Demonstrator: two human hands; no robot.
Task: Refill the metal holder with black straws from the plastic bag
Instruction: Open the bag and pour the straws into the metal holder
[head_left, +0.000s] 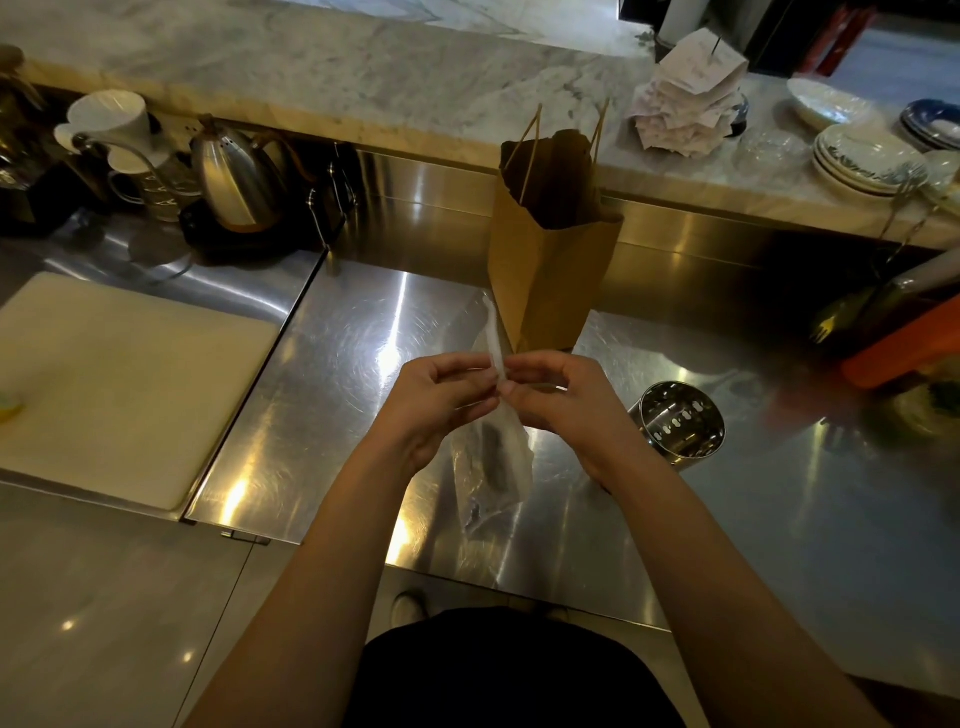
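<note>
Pinching the clear plastic bag (511, 467) near its top, the left hand (441, 397) and right hand (563, 402) hold it over the steel counter (337, 415). It looks light, floppy and slippery, so grab it by the opening. The metal holder (678, 423) sits close by on the right.

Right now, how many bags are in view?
2. A brown paper bag stands upright on the steel counter; a clear plastic bag is pinched near its twisted neck between the left hand and the right hand. Anything inside the paper bag is hidden.
</note>
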